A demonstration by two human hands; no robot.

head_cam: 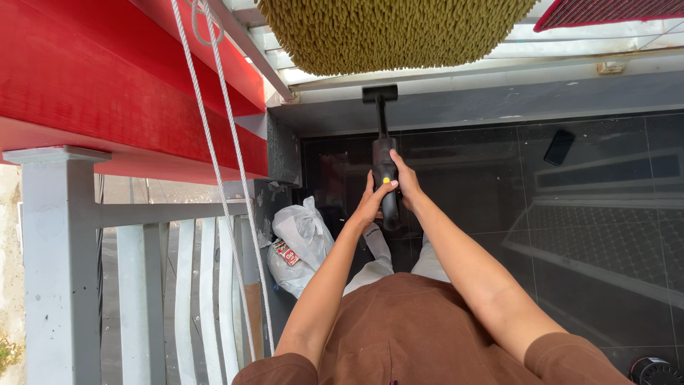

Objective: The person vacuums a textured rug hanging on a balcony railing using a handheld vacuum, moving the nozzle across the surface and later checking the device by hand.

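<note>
Item: handheld vacuum point(385, 171), black, slim body with a small yellow button on its near side, a narrow tube running away from me and a flat rectangular nozzle point(380, 93) at the far end. Position: straight ahead of my chest, held out at arm's length over the dark tiled floor point(591, 214). Long axis: near to far, almost in line with my forearms, nozzle end farthest, grip end nearest. Nozzle sits just below the hanging fringe of the olive shaggy mat point(392, 32) draped over the ledge point(456, 75); I cannot tell whether it touches the pile. Left hand point(372, 202): wrapped on the body's left side, thumb lying up near the yellow button. Right hand point(406, 182): closed on the body's right side, slightly farther along than the left, so the right is nearer the nozzle. Both hands are closed around the same item. Surroundings: red beam point(107, 78) to the left, two white cords point(228, 185) hanging down beside the grey railing point(142, 285), a knotted white plastic bag point(303, 246) on the floor near left, a dark flat phone-like object point(559, 147) lying on the tiles far right, a red mat point(605, 11) at the far right corner.
</note>
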